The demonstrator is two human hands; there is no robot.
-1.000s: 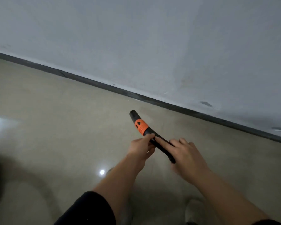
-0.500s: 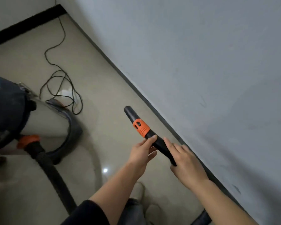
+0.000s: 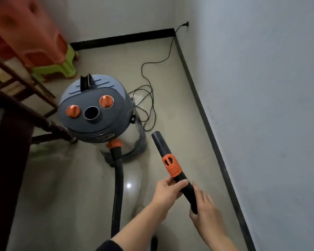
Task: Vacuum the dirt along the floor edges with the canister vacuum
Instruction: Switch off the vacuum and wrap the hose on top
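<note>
— Black plastic, stiff-looking: wand tube point(image 3: 188, 192) held low over the floor, open tip aimed ahead. Left hand point(image 3: 166, 193) curled round it just under the orange collar point(image 3: 171, 164). Right hand point(image 3: 205, 211) at the rear end, fingers fairly straight; gripping or merely touching, cannot tell.

— Handling?

— Probably light and rigid, smooth enough to twist in a loose fist. Best taken near the collar, rear end steadied. Expect some drag from the ribbed hose point(image 3: 118, 187), flexible but springy.

— Room to move?

— Open strip of floor point(image 3: 179, 105) on the right, along the dark baseboard point(image 3: 208, 127) to the far corner. Canister vacuum point(image 3: 105, 124) standing just left of the tube. Beyond it, power cord point(image 3: 154, 109) lying in loose loops near that edge, plugged into the wall by the corner: likely snag. Wooden chair point(image 3: 40, 118) and stacked plastic stools point(image 3: 51, 51) crowding the left.
</note>
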